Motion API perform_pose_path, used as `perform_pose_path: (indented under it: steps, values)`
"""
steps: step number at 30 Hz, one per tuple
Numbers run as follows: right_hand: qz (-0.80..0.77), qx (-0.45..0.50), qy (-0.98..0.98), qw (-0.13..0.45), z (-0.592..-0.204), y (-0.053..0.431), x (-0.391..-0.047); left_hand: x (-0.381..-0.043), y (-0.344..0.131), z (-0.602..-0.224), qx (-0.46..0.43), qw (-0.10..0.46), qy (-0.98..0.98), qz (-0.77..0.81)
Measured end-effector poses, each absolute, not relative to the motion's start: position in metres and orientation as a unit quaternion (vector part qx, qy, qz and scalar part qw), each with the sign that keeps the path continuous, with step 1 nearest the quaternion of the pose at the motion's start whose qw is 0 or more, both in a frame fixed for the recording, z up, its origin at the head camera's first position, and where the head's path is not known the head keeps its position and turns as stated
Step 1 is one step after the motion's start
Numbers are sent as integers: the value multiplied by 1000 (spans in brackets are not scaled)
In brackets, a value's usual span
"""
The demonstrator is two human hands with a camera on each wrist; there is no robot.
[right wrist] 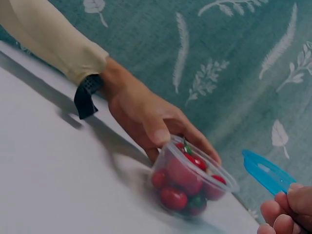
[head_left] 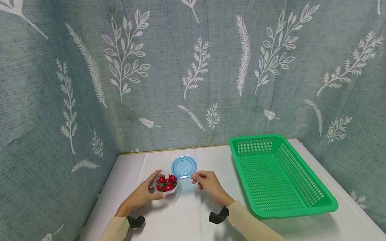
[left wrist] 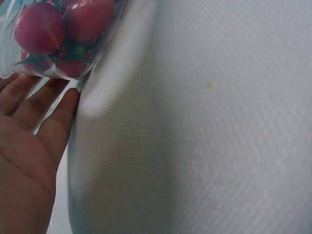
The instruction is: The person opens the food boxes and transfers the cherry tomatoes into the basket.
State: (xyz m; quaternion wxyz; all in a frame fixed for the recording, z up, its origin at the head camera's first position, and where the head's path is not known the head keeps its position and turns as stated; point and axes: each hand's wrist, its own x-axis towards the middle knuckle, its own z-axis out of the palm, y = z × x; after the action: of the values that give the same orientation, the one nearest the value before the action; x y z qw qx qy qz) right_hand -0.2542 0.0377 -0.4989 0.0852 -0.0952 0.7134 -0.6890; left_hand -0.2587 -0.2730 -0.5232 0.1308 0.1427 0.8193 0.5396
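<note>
A clear plastic tub (head_left: 157, 189) of red cherry tomatoes (head_left: 169, 186) with green stems sits on the white table, its top uncovered. My left hand (head_left: 143, 195) holds it from the left, thumb at the near side and fingers at the far side. In the left wrist view the fingers (left wrist: 57, 114) reach under the tub's edge. My right hand (head_left: 210, 185) pinches a blue lid (head_left: 184, 167) by its edge with thumb and fingertips. Seen from the right wrist, the lid (right wrist: 267, 171) is tilted and apart from the tub (right wrist: 168, 146).
A large green perforated basket (head_left: 294, 213) stands on the right of the table. Behind the white table (head_left: 178, 221) and along its sides hangs a grey-green cloth (head_left: 169, 83) with white leaf prints. Each wrist wears a black strap mount (head_left: 219, 216).
</note>
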Motion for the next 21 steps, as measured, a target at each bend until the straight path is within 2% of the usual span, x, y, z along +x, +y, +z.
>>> perform_pose_path:
  steps: [21]
  values:
    - [-671, -20, 740, 35, -520, 57, -274, -262, -274, -525, 141, 131, 827, 528]
